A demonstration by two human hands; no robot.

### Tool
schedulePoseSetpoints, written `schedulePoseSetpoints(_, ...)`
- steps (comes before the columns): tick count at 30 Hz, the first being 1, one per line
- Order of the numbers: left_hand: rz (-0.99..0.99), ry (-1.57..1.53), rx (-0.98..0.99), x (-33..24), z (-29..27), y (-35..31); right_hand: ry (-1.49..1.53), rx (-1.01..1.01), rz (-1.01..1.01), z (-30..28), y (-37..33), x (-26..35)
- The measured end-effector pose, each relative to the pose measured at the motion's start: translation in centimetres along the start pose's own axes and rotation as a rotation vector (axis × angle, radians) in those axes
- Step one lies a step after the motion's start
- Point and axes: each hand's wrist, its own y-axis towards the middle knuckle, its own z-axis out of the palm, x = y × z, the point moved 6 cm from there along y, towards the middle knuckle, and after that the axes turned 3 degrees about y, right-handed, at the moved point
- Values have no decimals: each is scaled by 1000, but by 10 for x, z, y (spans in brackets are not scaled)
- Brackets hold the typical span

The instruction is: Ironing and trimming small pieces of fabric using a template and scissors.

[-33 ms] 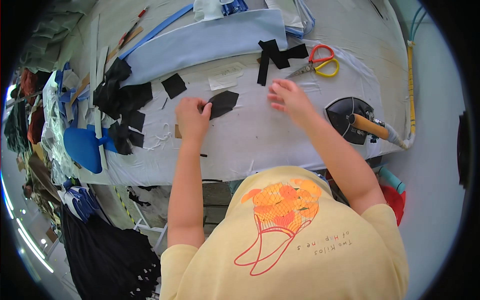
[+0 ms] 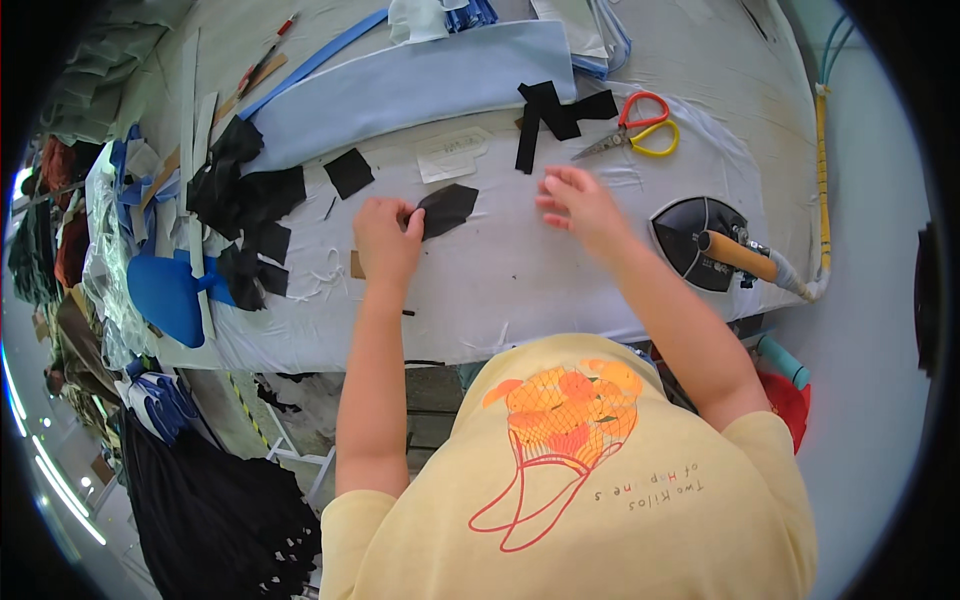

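At the middle of the white-covered table, my left hand (image 2: 388,242) pinches the left end of a small black fabric piece (image 2: 452,210) with a pointed right end. The piece lies on the cloth. My right hand (image 2: 585,208) hovers to its right, fingers apart and holding nothing. Beyond the right hand lie black fabric strips (image 2: 550,112) crossing one another, and scissors (image 2: 642,133) with one red and one yellow handle. A pale, thin template-like piece (image 2: 450,160) rests just past the black piece. A black fabric square (image 2: 349,174) sits beyond my left hand.
An iron (image 2: 690,238) with a wooden handle stands at the right, its hose running off the edge. A light blue fabric panel (image 2: 420,85) spans the far side. Several black scraps (image 2: 270,195) and a blue curved object (image 2: 165,298) lie on the left.
My right hand has come very slightly nearer to me. My left hand keeps its pinch on the black fabric piece.
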Motion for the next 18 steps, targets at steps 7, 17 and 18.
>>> schedulePoseSetpoints(7, -322, -379, -25, -6, -14, -20, -280, -153, -376, -16, 12, 21)
schedulePoseSetpoints(17, -240, -234, -161, -3, -35, -13, -731, -499, -733, -13, 56, 80)
schedulePoseSetpoints(18, -203, -190, -212, -6, -38, -17, -734, -492, -734, -11, 52, 83)
